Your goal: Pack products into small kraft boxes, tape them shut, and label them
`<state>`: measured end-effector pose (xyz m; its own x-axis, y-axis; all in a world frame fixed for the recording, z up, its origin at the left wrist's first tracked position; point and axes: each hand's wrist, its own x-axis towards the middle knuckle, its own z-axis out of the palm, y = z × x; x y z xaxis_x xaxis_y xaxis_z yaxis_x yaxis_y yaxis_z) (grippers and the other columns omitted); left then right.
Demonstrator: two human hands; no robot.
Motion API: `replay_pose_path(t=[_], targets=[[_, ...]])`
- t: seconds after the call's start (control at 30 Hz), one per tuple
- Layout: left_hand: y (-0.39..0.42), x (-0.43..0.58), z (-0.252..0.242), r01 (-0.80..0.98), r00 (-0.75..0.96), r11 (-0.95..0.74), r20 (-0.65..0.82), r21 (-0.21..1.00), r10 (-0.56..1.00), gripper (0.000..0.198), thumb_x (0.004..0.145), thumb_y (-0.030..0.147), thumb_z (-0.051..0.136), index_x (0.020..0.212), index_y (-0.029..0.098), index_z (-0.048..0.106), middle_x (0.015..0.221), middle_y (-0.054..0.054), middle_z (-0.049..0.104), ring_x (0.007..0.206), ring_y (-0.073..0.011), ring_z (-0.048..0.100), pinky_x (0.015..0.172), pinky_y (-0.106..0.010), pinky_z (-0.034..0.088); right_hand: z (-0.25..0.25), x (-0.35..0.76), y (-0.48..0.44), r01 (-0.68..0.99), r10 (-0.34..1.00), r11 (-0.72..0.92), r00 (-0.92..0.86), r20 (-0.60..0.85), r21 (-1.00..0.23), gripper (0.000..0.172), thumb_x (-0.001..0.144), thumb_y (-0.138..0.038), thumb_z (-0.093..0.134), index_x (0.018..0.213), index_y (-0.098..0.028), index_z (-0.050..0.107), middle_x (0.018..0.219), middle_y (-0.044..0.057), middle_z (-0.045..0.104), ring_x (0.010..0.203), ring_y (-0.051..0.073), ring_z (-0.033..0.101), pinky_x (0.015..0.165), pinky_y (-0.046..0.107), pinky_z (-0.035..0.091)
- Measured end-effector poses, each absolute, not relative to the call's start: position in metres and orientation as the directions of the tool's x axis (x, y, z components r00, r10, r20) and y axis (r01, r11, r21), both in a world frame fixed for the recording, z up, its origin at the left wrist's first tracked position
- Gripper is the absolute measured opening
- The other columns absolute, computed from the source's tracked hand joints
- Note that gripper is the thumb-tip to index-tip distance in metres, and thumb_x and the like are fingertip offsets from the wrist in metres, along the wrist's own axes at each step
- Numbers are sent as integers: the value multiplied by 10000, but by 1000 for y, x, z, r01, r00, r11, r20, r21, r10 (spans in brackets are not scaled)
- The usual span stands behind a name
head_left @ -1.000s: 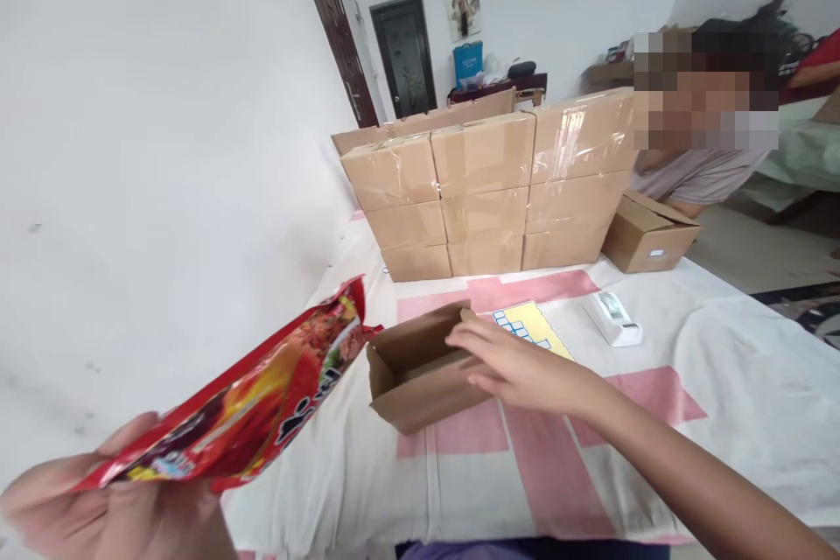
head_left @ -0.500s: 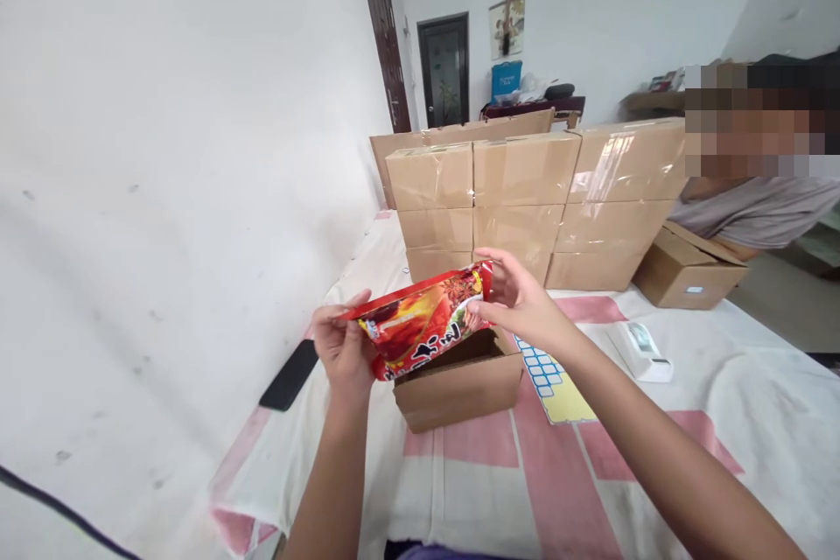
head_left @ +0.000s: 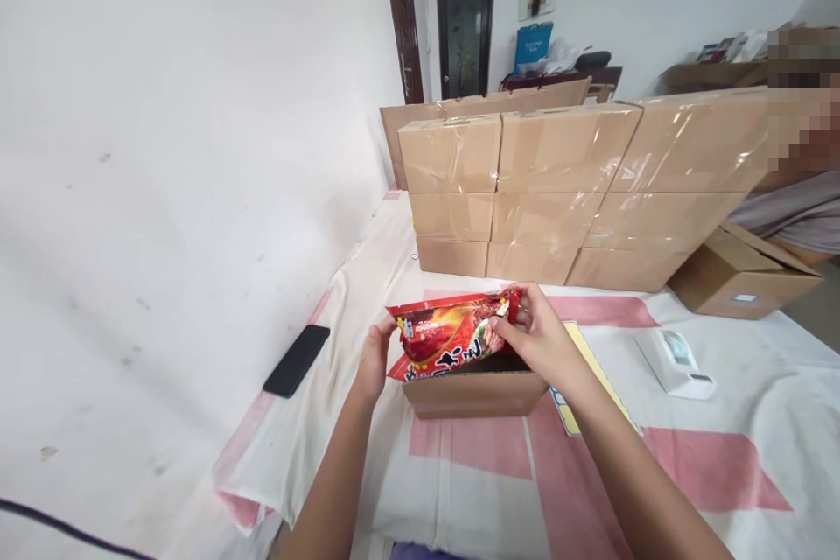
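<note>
Right hand (head_left: 533, 325) pinches red packet (head_left: 452, 332) at 3 o'clock end; packet sits at mouth of open carton (head_left: 476, 398) on tabletop (head_left: 472, 499). Left hand (head_left: 375, 357) at packet's 9 o'clock edge; I cannot tell grip.

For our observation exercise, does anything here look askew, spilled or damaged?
Slightly askew: the red packet, gripped by the right hand, juts past the left end of the small open box. The white wall looks scuffed, with scattered marks. No spill shows.
</note>
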<state>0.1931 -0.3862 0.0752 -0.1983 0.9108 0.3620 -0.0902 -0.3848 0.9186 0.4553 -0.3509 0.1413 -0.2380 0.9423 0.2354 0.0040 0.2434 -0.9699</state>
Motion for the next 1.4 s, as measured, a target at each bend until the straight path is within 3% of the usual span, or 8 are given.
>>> replay_pose_path(t=[0.13,0.27,0.4,0.67,0.9,1.13,1.27,1.4], targets=[[-393,185,57,-72,-105,-342,333,937,937,692,894,786,392,860,186,733,1232,-138,708,1294,-344,570,1162,-494,367,146,456,-354,74,936,276,-247,250,-958,403,876,-273,658,1207,-290,430,1060,19,654,916,197,688,746,324,568],[-390,183,50,-91,-78,-347,340,934,937,738,912,796,271,737,197,665,1230,-132,696,1251,-342,584,1127,-497,391,151,457,-357,302,926,348,-257,276,-888,97,901,-236,564,985,-261,523,839,-24,590,746,162,607,647,278,485],[-387,185,47,-101,-85,-372,364,923,927,697,928,767,280,700,201,617,1169,-129,697,1191,-328,606,1069,-483,431,153,459,-358,410,922,377,-255,293,-831,43,898,-226,537,932,-248,523,757,-39,560,630,142,529,585,268,422],[-387,184,49,-62,-96,-441,434,896,896,675,906,782,330,655,210,585,1207,-129,653,1225,-330,562,1061,-468,425,163,481,-353,477,927,374,-185,325,-795,72,881,-184,528,916,-247,525,790,-11,632,685,179,603,638,295,439],[-384,191,51,-16,-143,-480,473,877,869,549,948,668,395,687,216,565,1179,-103,627,1119,-275,594,958,-422,466,161,476,-361,633,880,474,-362,308,-612,158,880,-94,507,856,-235,574,865,42,624,819,224,599,690,329,436],[-394,194,55,97,-149,-503,512,859,846,483,947,617,454,704,213,556,1141,-101,635,1112,-277,582,971,-421,450,169,484,-369,607,825,538,-521,219,-585,269,945,-60,386,822,-225,560,914,72,605,923,235,579,700,339,456],[-400,196,60,159,-122,-525,544,836,830,387,941,577,515,828,224,629,1221,-112,667,1217,-300,566,1058,-464,415,170,487,-370,596,807,557,-552,209,-578,293,934,-45,381,817,-224,583,894,74,604,958,251,572,718,363,467],[-408,197,60,211,-94,-516,543,830,835,459,933,606,525,1201,267,681,1442,-122,591,1426,-329,450,1178,-526,340,171,492,-364,452,791,582,-509,340,-676,256,1009,-161,403,1030,-263,637,1132,60,657,1112,250,590,880,398,493]])
